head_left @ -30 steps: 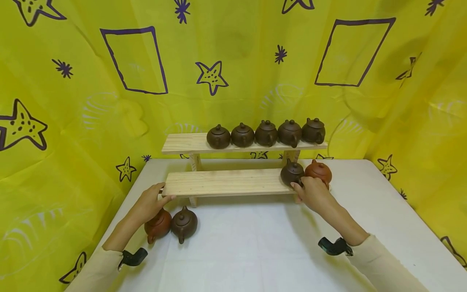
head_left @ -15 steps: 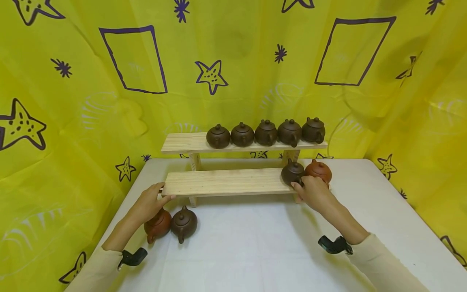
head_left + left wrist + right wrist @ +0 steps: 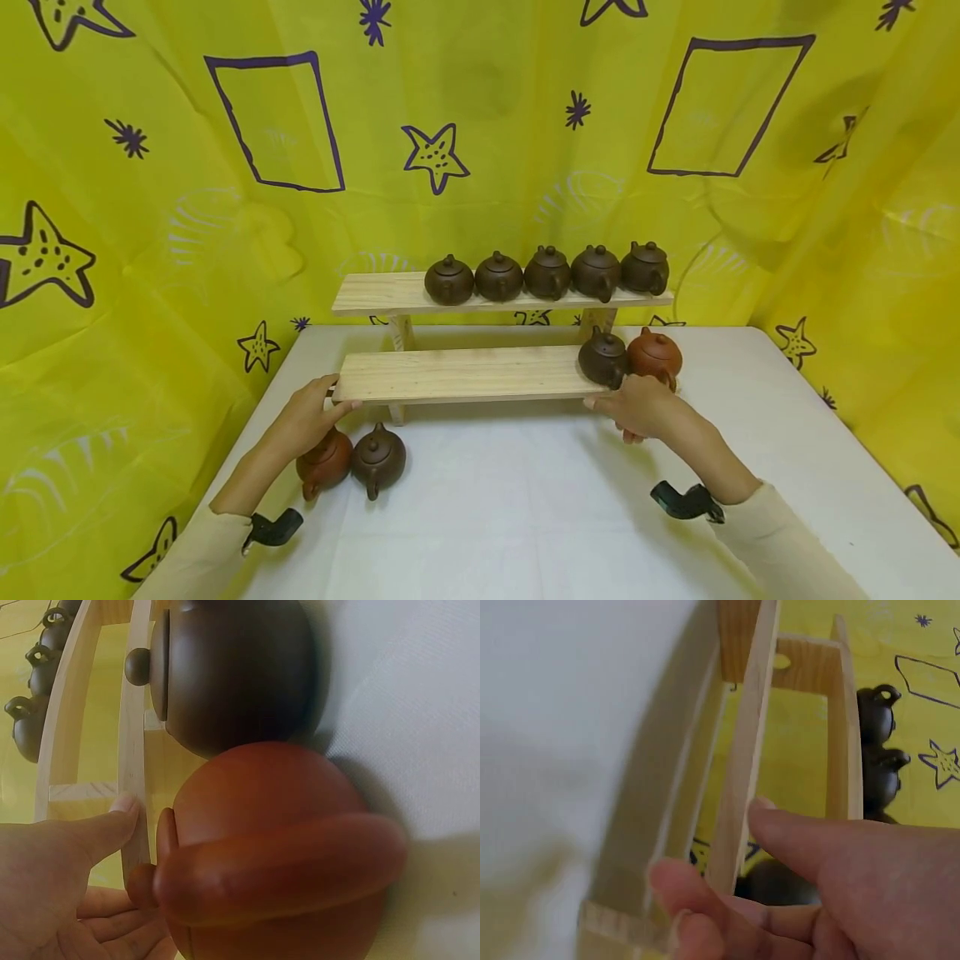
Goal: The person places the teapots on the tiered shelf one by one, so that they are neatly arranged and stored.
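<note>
In the head view a two-tier wooden shelf (image 3: 465, 375) stands on the white table. My left hand (image 3: 303, 421) grips the left end of its lower board, thumb along the front edge. Below that hand sit a reddish teapot (image 3: 326, 460) and a brown teapot (image 3: 378, 458) on the table. My right hand (image 3: 645, 408) is at the right front of the lower board (image 3: 739, 765), thumb above and curled fingers below the board in the right wrist view. Behind it a dark brown teapot (image 3: 602, 357) and an orange-red teapot (image 3: 654, 354) stand on the lower board.
Several dark brown teapots (image 3: 547, 273) line the upper board (image 3: 378, 293), toward its right side. A yellow curtain (image 3: 495, 75) with star drawings hangs behind and at both sides. The table (image 3: 510, 525) extends in front of the shelf.
My right hand has come down from the dark brown teapot's handle to the front edge of the lower board. The left hand and the teapots stay where they were.
</note>
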Action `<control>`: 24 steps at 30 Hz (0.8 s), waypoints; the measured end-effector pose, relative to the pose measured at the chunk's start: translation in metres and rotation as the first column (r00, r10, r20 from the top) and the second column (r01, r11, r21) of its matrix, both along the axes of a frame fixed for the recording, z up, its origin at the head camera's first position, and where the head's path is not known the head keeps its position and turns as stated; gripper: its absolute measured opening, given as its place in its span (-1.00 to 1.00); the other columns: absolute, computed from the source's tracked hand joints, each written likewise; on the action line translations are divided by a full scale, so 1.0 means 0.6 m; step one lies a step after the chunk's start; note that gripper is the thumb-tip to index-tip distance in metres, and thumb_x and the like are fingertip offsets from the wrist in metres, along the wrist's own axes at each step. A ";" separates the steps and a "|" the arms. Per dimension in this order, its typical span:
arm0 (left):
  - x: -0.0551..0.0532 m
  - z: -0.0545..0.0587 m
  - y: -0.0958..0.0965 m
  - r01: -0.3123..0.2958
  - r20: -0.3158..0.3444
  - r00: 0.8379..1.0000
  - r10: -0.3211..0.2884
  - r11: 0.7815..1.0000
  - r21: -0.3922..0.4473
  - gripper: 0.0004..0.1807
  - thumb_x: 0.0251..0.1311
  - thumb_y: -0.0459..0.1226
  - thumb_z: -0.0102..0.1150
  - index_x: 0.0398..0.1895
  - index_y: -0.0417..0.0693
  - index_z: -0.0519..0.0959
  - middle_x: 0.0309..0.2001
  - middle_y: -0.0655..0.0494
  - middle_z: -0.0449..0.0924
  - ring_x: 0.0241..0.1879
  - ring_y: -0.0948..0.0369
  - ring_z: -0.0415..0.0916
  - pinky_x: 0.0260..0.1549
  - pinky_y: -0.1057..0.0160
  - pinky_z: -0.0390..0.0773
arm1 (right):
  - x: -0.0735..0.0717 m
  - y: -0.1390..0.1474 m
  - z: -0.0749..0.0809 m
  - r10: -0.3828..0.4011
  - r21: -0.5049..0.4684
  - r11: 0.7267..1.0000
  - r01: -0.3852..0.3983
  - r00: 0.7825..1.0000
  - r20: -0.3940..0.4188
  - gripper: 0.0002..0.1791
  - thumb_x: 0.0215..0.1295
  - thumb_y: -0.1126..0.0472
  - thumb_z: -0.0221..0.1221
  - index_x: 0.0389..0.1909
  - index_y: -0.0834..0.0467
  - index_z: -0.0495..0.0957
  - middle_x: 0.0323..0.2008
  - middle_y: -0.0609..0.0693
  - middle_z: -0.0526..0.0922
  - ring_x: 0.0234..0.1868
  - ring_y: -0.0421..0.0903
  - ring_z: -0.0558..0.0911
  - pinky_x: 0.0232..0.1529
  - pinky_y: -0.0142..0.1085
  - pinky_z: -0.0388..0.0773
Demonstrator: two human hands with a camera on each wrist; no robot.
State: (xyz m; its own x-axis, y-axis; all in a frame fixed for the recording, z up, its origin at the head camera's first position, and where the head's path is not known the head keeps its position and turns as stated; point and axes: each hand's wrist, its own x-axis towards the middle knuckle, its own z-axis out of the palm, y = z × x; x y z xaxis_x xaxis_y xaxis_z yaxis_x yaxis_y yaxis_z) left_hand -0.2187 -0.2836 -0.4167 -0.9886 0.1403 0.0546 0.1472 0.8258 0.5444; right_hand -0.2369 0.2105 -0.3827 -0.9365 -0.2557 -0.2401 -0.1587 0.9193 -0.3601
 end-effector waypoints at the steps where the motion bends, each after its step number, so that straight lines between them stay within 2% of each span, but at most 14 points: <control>1: 0.000 0.001 0.000 0.000 0.000 1.000 0.000 1.000 -0.003 -0.30 0.50 -0.14 0.26 0.42 -0.54 0.32 0.36 -0.58 0.39 0.37 -0.44 0.37 0.29 -0.38 0.45 | 0.003 -0.006 -0.004 0.013 -0.003 1.000 -0.013 0.999 0.032 -0.33 0.54 -0.25 0.12 -0.62 0.19 0.63 -0.77 -0.09 0.60 -0.66 -0.12 0.64 -0.53 -0.30 0.57; 3: 0.000 0.002 0.000 -0.001 0.004 1.000 0.001 1.000 -0.008 -0.28 0.50 -0.14 0.25 0.43 -0.56 0.31 0.36 -0.59 0.38 0.36 -0.44 0.37 0.28 -0.38 0.45 | 0.009 -0.023 -0.017 0.061 -0.017 0.998 -0.061 0.997 0.056 -0.33 0.56 -0.22 0.14 -0.67 0.17 0.62 -0.78 -0.10 0.57 -0.69 -0.14 0.63 -0.49 -0.30 0.59; 5: 0.000 0.003 0.000 -0.002 0.008 1.000 0.002 1.000 -0.011 -0.26 0.51 -0.12 0.25 0.44 -0.58 0.28 0.37 -0.60 0.37 0.37 -0.45 0.36 0.29 -0.39 0.44 | 0.014 -0.045 -0.031 0.098 -0.019 0.995 -0.097 0.994 0.042 -0.32 0.56 -0.18 0.15 -0.74 0.15 0.60 -0.81 -0.11 0.55 -0.72 -0.17 0.58 -0.43 -0.30 0.57; 7: 0.000 0.003 0.001 -0.003 0.012 1.000 0.004 1.000 -0.017 -0.23 0.51 -0.11 0.25 0.44 -0.60 0.27 0.38 -0.62 0.34 0.37 -0.46 0.35 0.30 -0.39 0.43 | 0.018 -0.071 -0.044 0.113 -0.070 0.991 -0.111 0.993 0.019 -0.32 0.54 -0.16 0.19 -0.78 0.14 0.58 -0.84 -0.11 0.52 -0.74 -0.20 0.51 -0.43 -0.30 0.53; 11: -0.001 0.002 -0.001 -0.004 0.012 1.000 0.005 1.000 -0.017 -0.23 0.50 -0.11 0.25 0.44 -0.59 0.27 0.38 -0.61 0.35 0.38 -0.45 0.34 0.31 -0.38 0.43 | 0.025 -0.133 -0.075 0.157 -0.174 0.971 -0.164 0.986 -0.052 -0.33 0.51 -0.12 0.25 -0.82 0.11 0.54 -0.89 -0.16 0.43 -0.75 -0.23 0.37 -0.58 -0.36 0.34; 14: -0.002 0.001 -0.001 0.002 0.003 1.000 -0.002 1.000 -0.018 -0.25 0.50 -0.11 0.26 0.43 -0.59 0.29 0.36 -0.60 0.38 0.36 -0.45 0.38 0.29 -0.37 0.45 | 0.033 -0.184 -0.093 0.191 -0.207 0.956 -0.206 0.977 -0.091 -0.34 0.48 -0.12 0.28 -0.84 0.05 0.44 -0.86 -0.22 0.33 -0.71 -0.25 0.29 -0.63 -0.40 0.22; 17: -0.001 0.000 -0.002 0.002 0.000 1.000 -0.002 1.000 -0.017 -0.26 0.50 -0.12 0.26 0.42 -0.58 0.30 0.36 -0.59 0.39 0.34 -0.44 0.40 0.28 -0.36 0.47 | 0.045 -0.235 -0.100 0.235 -0.202 0.946 -0.253 0.966 -0.109 -0.37 0.47 -0.13 0.29 -0.79 0.01 0.39 -0.77 -0.21 0.31 -0.66 -0.25 0.29 -0.60 -0.40 0.24; 21: 0.000 0.001 -0.003 -0.005 0.007 1.000 0.005 1.000 -0.015 -0.25 0.50 -0.11 0.26 0.43 -0.57 0.30 0.36 -0.59 0.39 0.34 -0.44 0.40 0.28 -0.37 0.47 | 0.069 -0.303 -0.096 0.286 -0.168 0.939 -0.301 0.952 -0.109 -0.43 0.43 -0.20 0.31 -0.70 0.02 0.45 -0.68 -0.18 0.38 -0.61 -0.26 0.34 -0.58 -0.38 0.31; 24: -0.001 0.001 -0.003 -0.007 0.005 1.000 0.007 1.000 -0.012 -0.25 0.50 -0.11 0.26 0.43 -0.56 0.30 0.35 -0.58 0.40 0.34 -0.44 0.40 0.27 -0.38 0.47 | 0.085 -0.352 -0.096 0.331 -0.120 0.931 -0.346 0.935 -0.127 -0.37 0.38 -0.30 0.31 -0.73 0.03 0.47 -0.69 -0.17 0.40 -0.62 -0.26 0.35 -0.60 -0.38 0.35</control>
State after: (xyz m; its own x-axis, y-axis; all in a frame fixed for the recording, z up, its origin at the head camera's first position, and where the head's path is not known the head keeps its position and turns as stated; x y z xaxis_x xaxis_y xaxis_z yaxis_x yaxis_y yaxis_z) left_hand -0.2190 -0.2853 -0.4160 -0.9898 0.1340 0.0475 0.1385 0.8331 0.5356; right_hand -0.1862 -0.0006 -0.4405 -0.8062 -0.5853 -0.0866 -0.4944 0.7468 -0.4448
